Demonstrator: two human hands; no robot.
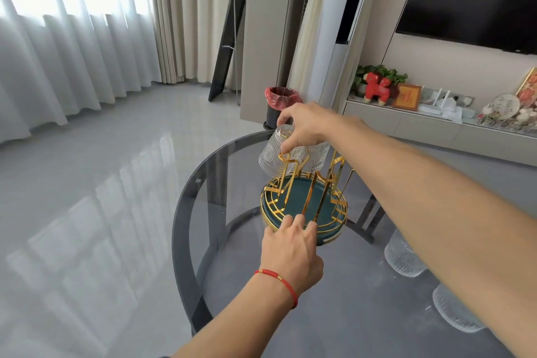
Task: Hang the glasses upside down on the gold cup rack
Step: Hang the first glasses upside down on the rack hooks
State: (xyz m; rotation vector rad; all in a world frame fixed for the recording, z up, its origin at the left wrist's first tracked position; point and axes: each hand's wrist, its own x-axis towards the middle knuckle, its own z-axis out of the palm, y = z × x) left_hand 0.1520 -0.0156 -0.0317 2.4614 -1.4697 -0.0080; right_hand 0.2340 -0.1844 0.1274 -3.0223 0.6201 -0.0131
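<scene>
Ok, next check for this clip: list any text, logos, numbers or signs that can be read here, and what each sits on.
Small circular etched mark on the glass table: too small to read.
Gold character on the red framed picture on the TV shelf: blurred, unreadable.
Writing on the round decorative plate: too small to read.
Gold cup rack, glass and red bracelet: no text visible.

I see the rack (303, 206) on the tabletop (334, 299). Two glasses (402, 259) stand to its right. One glass (273, 155) sits over a far-left prong.

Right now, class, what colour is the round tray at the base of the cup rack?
Dark teal green tray, edged with gold wire; the head view shows it.
</scene>
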